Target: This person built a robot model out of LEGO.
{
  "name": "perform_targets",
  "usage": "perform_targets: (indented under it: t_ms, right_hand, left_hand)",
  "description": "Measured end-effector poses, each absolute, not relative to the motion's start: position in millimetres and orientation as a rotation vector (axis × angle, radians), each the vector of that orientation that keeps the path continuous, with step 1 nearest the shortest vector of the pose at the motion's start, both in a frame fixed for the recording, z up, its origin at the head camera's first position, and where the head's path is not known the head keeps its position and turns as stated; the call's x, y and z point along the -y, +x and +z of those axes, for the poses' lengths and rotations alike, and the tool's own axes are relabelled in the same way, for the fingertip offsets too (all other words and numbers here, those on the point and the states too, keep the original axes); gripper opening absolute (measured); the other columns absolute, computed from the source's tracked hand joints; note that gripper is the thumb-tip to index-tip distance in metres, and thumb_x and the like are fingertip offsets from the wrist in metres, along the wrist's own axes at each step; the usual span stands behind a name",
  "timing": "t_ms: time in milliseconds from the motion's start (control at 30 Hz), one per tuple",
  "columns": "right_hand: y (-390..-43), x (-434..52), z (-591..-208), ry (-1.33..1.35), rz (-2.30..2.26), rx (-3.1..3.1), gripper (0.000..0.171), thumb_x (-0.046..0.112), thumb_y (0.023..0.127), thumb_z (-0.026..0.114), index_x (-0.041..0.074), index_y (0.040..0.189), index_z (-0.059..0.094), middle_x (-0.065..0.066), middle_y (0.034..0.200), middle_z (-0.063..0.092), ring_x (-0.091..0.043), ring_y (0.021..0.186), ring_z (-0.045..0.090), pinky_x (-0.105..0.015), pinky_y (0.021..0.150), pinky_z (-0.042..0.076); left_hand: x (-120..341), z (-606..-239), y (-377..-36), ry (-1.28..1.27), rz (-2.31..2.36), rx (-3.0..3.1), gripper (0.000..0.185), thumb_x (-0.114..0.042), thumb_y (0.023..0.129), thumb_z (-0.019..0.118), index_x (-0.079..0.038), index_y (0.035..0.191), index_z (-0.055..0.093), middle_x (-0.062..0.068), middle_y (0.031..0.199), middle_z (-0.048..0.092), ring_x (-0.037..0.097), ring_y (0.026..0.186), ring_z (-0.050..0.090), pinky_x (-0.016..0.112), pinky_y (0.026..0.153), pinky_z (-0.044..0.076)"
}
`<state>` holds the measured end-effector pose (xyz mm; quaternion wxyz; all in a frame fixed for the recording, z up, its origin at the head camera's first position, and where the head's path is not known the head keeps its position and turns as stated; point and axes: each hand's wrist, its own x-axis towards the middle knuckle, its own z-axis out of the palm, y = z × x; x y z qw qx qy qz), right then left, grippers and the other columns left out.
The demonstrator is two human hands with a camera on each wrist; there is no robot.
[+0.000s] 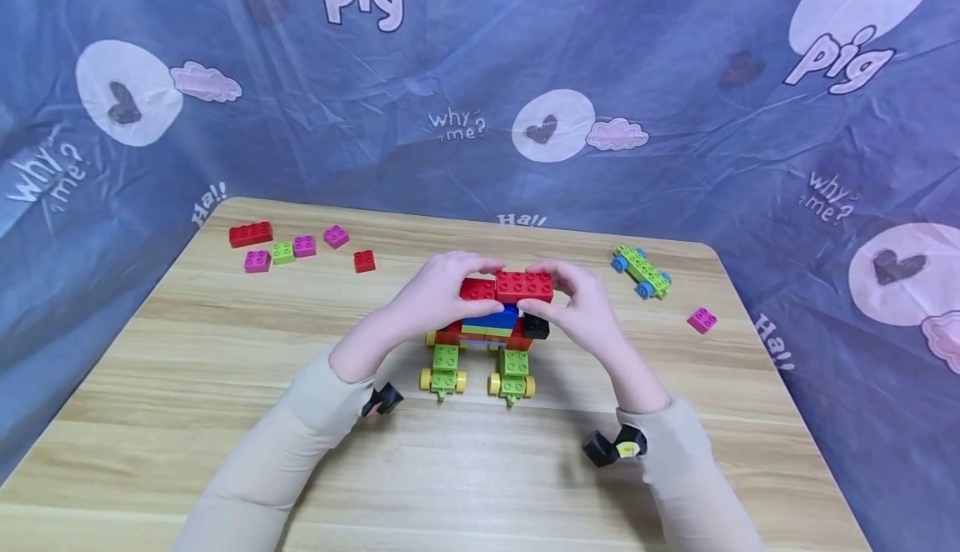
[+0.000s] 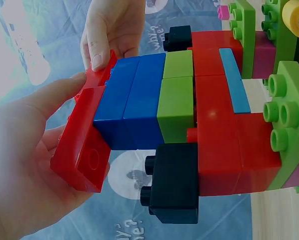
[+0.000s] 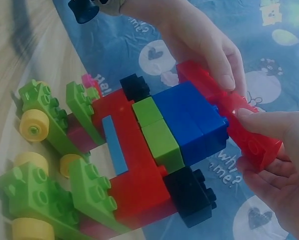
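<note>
While both hands meet over its top, the brick model [image 1: 491, 331] stands near the middle of the wooden table [image 1: 225, 385], on green wheeled bases with yellow wheels [image 1: 442, 379]. Its body is stacked from red, blue, lime and black bricks, the blue bricks [image 2: 129, 100] lying directly under the top layer. On top sit two red pieces: a red brick [image 1: 525, 286] on the right and a second red brick [image 1: 477, 288] touching it on the left. The right hand [image 1: 581, 306] pinches the right red brick between curled fingers and thumb. The left hand [image 1: 438, 293] grips the left red brick in the same manner, thumb on one face and fingers behind, as the left wrist view shows. A black brick [image 1: 536, 327] projects from the model's side just under the right hand.

Farther out, loose bricks lie at the table's far left: a long red brick [image 1: 251, 234], magenta bricks [image 1: 257, 261], a lime brick [image 1: 282, 252] and a small red brick [image 1: 364, 261]. At the far right lie a green chassis with blue wheels [image 1: 641, 272] and a lone magenta brick [image 1: 701, 319]. A blue printed cloth [image 1: 480, 77] surrounds the table.
</note>
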<state>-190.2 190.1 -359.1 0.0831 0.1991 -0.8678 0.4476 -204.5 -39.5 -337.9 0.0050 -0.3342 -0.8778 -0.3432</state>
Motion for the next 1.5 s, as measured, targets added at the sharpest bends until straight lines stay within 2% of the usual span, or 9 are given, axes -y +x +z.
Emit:
perform_targets:
  t_ms: [167,367,600,767,1000,1233,1367,1500]
  right_hand:
    - [-191,-191,-361,0.585,1.35,2.605,0.04,0.009,0.08,0.08,-0.002,0.115,0.065,-0.017,0.103,0.071,-0.028,0.094,0.068,-0.047,0.093,0.054]
    - [-192,-192,-363,0.588,1.36,2.605,0.04,0.009,0.079,0.081,-0.001,0.114,0.065,-0.016,0.103,0.071,-0.027,0.093,0.068,-0.047,0.094,0.053]
    - [-194,-194,-363,0.6,1.386,2.62,0.041,0.01,0.079,0.081,0.0,0.115,0.065,-0.015,0.106,0.071,-0.028,0.099,0.068,-0.045,0.095,0.053]
    - [-196,-193,-362,0.621,1.361,2.655,0.043,0.013,0.08,0.08,0.001,0.118,0.065,-0.015,0.111,0.07,-0.028,0.102,0.068,-0.04,0.089,0.055]
    - [-200,-188,-355,0.695,1.352,2.689,0.039,0.017,0.081,0.08,0.005,0.116,0.068,-0.011,0.111,0.071,-0.021,0.093,0.067,-0.03,0.074,0.054]
    - [-201,-186,-351,0.696,1.358,2.747,0.039,0.02,0.082,0.079,0.007,0.118,0.07,-0.01,0.111,0.072,-0.019,0.091,0.066,-0.032,0.078,0.054]
    - [-201,-186,-350,0.696,1.336,2.755,0.039,0.021,0.081,0.08,0.007,0.117,0.07,-0.009,0.108,0.073,-0.018,0.089,0.065,-0.03,0.076,0.053]
    - [-201,-185,-348,0.7,1.309,2.752,0.038,0.021,0.08,0.081,0.008,0.115,0.071,-0.009,0.105,0.074,-0.017,0.086,0.065,-0.028,0.074,0.053]
  left_hand:
    - [38,-339,-206,-1.034,-1.083,2.77,0.051,-0.032,0.087,0.075,-0.007,0.131,0.062,0.009,0.127,0.066,0.025,0.119,0.061,0.043,0.104,0.047]
    - [35,-339,-207,-1.018,-1.076,2.779,0.046,-0.032,0.088,0.074,-0.009,0.127,0.065,0.008,0.126,0.067,0.024,0.117,0.061,0.042,0.104,0.048]
    - [32,-341,-208,-1.001,-1.057,2.767,0.042,-0.032,0.089,0.072,-0.008,0.124,0.067,0.008,0.122,0.069,0.024,0.113,0.063,0.04,0.099,0.05]
    - [31,-341,-207,-0.975,-1.066,2.769,0.042,-0.032,0.088,0.073,-0.009,0.123,0.067,0.007,0.122,0.069,0.024,0.113,0.063,0.039,0.099,0.05]
    - [33,-342,-208,-1.0,-1.093,2.752,0.042,-0.032,0.089,0.073,-0.008,0.123,0.067,0.007,0.12,0.07,0.023,0.112,0.063,0.037,0.095,0.053]
    - [41,-340,-212,-1.037,-1.074,2.79,0.049,-0.031,0.086,0.076,-0.006,0.126,0.065,0.009,0.125,0.068,0.024,0.117,0.063,0.039,0.101,0.05]
    - [44,-338,-213,-1.067,-1.036,2.795,0.048,-0.029,0.085,0.077,-0.004,0.125,0.066,0.01,0.121,0.069,0.025,0.111,0.065,0.038,0.096,0.053]
    - [44,-339,-213,-1.078,-1.05,2.793,0.044,-0.027,0.086,0.076,-0.004,0.122,0.067,0.01,0.119,0.07,0.024,0.11,0.066,0.038,0.096,0.053]
